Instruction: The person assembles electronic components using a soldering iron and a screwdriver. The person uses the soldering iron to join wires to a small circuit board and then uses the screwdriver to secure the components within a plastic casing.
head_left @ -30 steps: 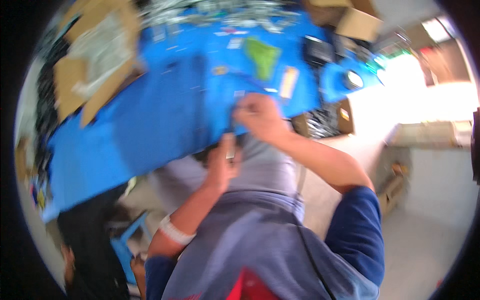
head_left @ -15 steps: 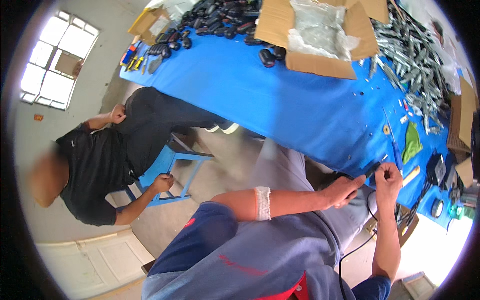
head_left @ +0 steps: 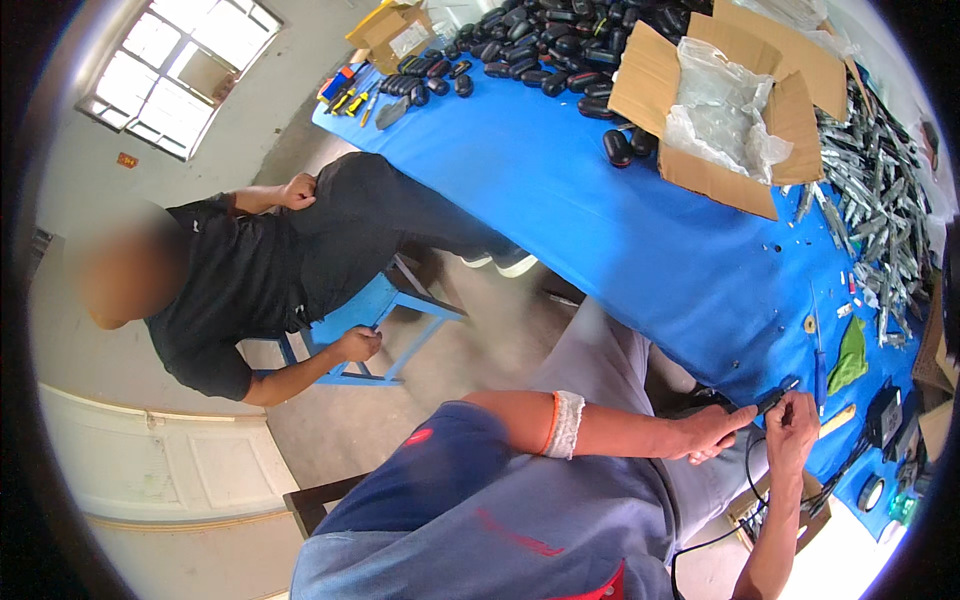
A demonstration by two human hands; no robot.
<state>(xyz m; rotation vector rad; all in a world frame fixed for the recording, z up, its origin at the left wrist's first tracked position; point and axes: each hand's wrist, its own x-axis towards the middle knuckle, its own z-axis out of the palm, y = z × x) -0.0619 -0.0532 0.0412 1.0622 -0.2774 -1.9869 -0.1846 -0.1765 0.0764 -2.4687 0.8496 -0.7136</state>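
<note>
L hand [head_left: 712, 432] grips slim dk obj. [head_left: 774, 397]; R hand [head_left: 793, 428] curled next to it, hold unclear.

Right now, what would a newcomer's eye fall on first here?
Probably the long blue-covered table across the middle, with an open brown cardboard box of clear plastic sheeting at upper right. Black oval cases lie heaped left of the box, silvery metal pieces right of it. At lower right, the left hand holds a slim dark object, the right hand beside it.
</note>
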